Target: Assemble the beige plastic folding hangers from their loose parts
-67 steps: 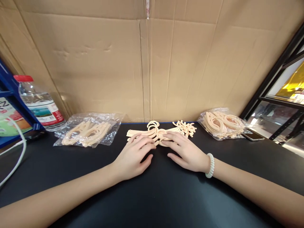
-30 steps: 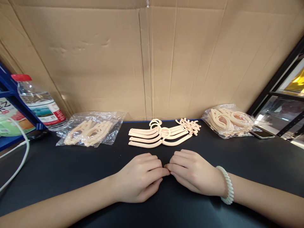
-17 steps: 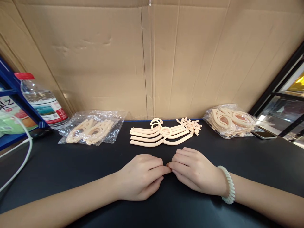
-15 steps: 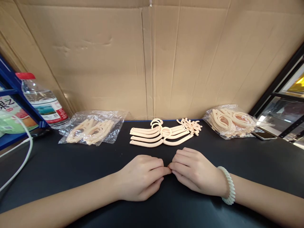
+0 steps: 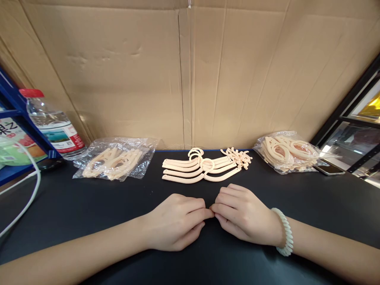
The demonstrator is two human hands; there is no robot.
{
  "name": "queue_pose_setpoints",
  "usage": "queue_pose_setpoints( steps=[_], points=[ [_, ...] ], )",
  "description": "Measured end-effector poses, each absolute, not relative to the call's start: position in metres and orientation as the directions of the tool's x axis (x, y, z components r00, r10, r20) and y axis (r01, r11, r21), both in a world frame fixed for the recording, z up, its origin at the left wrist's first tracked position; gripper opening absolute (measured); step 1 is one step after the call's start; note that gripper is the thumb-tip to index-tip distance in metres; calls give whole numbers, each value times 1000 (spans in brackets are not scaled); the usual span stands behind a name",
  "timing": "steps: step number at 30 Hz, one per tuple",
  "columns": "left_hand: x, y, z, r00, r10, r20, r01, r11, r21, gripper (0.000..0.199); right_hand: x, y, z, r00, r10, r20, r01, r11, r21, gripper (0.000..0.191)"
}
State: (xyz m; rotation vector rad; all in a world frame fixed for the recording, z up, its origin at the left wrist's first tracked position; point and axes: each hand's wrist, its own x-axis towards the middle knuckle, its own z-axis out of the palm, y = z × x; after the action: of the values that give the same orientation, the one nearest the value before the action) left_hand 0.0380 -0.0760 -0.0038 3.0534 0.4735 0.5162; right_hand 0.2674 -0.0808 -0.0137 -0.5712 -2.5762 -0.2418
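Observation:
My left hand (image 5: 181,222) rests on the black table (image 5: 118,253) with its fingers curled closed, nothing visible in it. Its fingertip touches the fingers of my right hand (image 5: 243,213), which is also closed and shows nothing in it; a pale coiled band (image 5: 285,232) circles that wrist. Beyond the hands lie several beige curved hanger arms (image 5: 182,179) in a row, with beige hooks or rings (image 5: 208,166) among them. A small heap of beige curved pieces (image 5: 237,156) sits at the right end of the row.
Clear bags of beige parts lie at the back left (image 5: 113,164) and back right (image 5: 286,152). A phone (image 5: 330,168) is beside the right bag. At left stand a red-capped bottle (image 5: 56,126) and a white cable (image 5: 36,190). Cardboard (image 5: 133,79) walls the back.

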Motion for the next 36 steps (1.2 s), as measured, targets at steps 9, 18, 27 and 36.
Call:
queue_pose_setpoints(
  steps=[9, 18, 27, 36],
  points=[
    [39, -76, -2, 901, 291, 321, 292, -955, 45, 23, 267, -80, -13, -796, 352, 493, 437, 897, 66, 22],
    [38, -76, -3, 903, 291, 316, 292, -955, 45, 24, 267, -81, -13, -796, 347, 497, 439, 895, 77, 22],
    [38, -76, -3, 898, 307, 315, 304, -951, 59, 25, 267, -80, -14, -793, 375, 480, 456, 888, 60, 21],
    [39, -76, -3, 900, 303, 313, 300, -952, 58, 26, 267, -81, -13, -787, 377, 488, 456, 889, 48, 21]
  ],
)
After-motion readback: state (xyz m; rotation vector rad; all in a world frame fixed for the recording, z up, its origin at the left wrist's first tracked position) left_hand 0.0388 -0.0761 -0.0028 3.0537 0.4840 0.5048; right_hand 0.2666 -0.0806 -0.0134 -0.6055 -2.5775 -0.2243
